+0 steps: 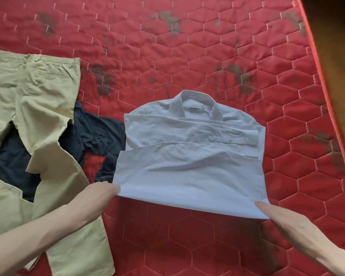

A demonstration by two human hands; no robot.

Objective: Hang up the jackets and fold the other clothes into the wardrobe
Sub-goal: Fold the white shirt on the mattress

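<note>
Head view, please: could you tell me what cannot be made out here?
- Dark navy garment: mostly covered by the beige cotton trousers; type unclear.
- Trousers: cut off by the left edge.
- White collared shirt: collar label too small to read.
- Left hand, right hand: fingertips hidden under the hem.

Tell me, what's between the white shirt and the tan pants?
A dark navy garment lies crumpled there in the head view, partly under the tan pants and reaching the white shirt.

The neck label (pixel 197 106) on the white shirt (pixel 187 166) is unreadable.
</note>
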